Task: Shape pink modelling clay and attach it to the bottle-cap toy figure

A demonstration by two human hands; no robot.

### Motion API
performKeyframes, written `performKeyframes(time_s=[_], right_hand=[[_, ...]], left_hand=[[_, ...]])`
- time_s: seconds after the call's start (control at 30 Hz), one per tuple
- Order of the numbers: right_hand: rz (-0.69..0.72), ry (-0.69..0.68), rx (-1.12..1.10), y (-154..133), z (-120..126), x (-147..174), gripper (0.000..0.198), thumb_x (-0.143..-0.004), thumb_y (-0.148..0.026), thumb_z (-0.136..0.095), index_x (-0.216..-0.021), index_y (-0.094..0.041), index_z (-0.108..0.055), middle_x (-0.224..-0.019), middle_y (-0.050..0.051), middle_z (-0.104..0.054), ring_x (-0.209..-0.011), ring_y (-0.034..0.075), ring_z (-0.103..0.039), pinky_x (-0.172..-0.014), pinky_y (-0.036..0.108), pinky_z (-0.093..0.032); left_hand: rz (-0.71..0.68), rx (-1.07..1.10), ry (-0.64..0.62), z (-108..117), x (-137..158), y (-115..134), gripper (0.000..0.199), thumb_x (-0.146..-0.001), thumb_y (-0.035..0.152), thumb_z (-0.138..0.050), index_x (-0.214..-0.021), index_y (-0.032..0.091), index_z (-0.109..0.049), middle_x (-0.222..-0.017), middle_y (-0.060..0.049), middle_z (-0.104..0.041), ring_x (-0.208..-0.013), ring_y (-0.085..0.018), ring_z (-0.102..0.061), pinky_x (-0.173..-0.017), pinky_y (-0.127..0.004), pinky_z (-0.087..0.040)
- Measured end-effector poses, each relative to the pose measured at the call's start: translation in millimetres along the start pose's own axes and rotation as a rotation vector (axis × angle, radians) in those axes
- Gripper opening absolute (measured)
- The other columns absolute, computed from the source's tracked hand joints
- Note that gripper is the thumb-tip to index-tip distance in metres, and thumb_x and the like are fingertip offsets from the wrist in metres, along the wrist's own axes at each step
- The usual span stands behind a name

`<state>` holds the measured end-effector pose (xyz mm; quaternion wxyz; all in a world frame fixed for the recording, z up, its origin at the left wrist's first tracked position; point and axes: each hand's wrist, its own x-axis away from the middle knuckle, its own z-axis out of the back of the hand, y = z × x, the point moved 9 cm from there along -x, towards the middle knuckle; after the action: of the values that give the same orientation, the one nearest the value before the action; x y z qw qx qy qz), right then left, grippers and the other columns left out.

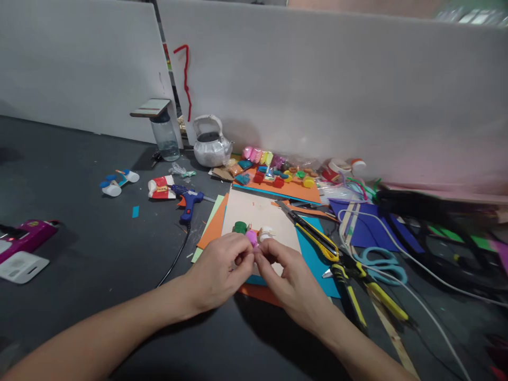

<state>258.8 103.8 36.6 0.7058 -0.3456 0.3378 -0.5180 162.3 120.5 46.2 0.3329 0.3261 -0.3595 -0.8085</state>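
Note:
My left hand and my right hand meet over a stack of coloured paper, fingertips pinched together. Whatever lies between the fingertips is too small and hidden to make out. Just beyond them is a pink lump that looks like modelling clay; I cannot tell whether the fingers touch it. A dark green piece sits to its left and a white piece to its right. All three are over the pale top sheet.
To the left lies a blue glue gun with its cord. A yellow utility knife, pliers and blue scissors lie at right. Behind stand a small kettle, a water bottle and colourful clay pieces.

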Motion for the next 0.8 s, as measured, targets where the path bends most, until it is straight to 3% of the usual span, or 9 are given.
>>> performKeyframes(time_s=[0.3,0.6,0.8], right_hand=[[0.133,0.076,0.187,-9,2,0,0.023,-0.091,-0.016,-0.046,-0.07,-0.022,-0.039,-0.068,-0.003,-0.046,-0.064,0.013,-0.04,-0.058,0.026,-0.029],[0.047,0.046,-0.04,-1,0,-4,0.02,-0.088,-0.017,-0.044,-0.068,-0.022,-0.041,-0.065,-0.004,-0.043,-0.062,0.012,-0.038,-0.057,0.023,-0.033],[0.072,0.098,0.092,-4,3,1,0.023,-0.087,-0.017,-0.049,-0.066,-0.022,-0.039,-0.066,-0.003,-0.043,-0.063,0.013,-0.036,-0.057,0.026,-0.027]], left_hand=[[-0.05,-0.134,0.037,-3,0,4,0.023,-0.092,0.012,-0.042,-0.07,0.021,-0.039,-0.069,0.001,-0.05,-0.065,-0.014,-0.045,-0.061,-0.026,-0.035],[0.016,0.016,0.013,-6,0,-3,0.026,-0.09,0.013,-0.043,-0.067,0.021,-0.036,-0.066,0.004,-0.044,-0.061,-0.011,-0.042,-0.059,-0.024,-0.033],[-0.081,-0.113,0.001,-9,0,4,0.023,-0.092,0.014,-0.04,-0.07,0.022,-0.038,-0.069,0.002,-0.046,-0.064,-0.013,-0.043,-0.062,-0.026,-0.034]])
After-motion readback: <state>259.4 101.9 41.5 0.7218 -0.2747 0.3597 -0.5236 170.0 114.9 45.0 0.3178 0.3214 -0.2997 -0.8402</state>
